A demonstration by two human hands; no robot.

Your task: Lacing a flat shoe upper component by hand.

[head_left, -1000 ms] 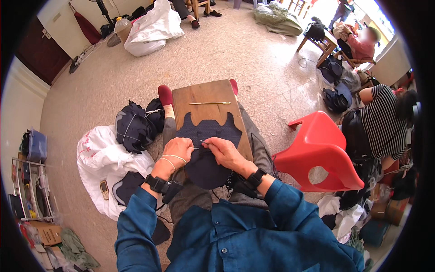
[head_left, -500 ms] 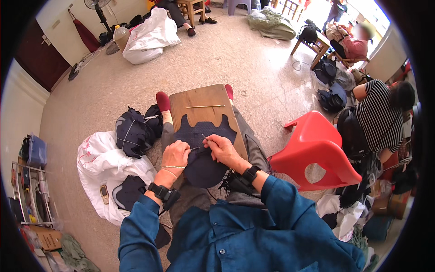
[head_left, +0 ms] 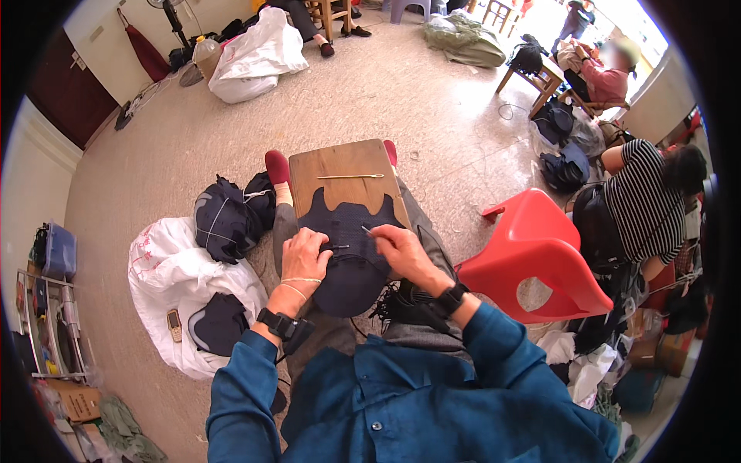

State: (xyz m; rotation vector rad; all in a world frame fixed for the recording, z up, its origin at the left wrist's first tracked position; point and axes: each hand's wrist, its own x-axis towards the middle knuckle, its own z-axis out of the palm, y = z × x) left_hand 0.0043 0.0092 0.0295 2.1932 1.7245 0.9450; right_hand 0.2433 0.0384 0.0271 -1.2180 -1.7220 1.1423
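A dark navy fabric piece (head_left: 351,289), with two horn-like points at its far end and a rounded near end, lies over a wooden board (head_left: 340,158) across my lap. My left hand (head_left: 303,255) is closed at the piece's left side, its fingertips at a thin dark rod (head_left: 338,247) that sticks out to the right over the fabric. Above the right part of the fabric, my right hand (head_left: 403,251) pinches a small thin grey-tipped tool (head_left: 367,230); most of it is hidden by the fingers. A long gold-coloured needle (head_left: 350,177) rests on the board's far part.
To the right stands a red plastic stool (head_left: 532,262), tipped over. On the left are a tied dark bundle (head_left: 228,220) and a white sack (head_left: 154,270) with a phone (head_left: 174,326) on it. A person in a striped shirt (head_left: 637,201) bends at the right.
My right hand has moved right, away from my left hand. The left hand has shifted slightly, and more of the thin dark rod shows beside its fingertips.
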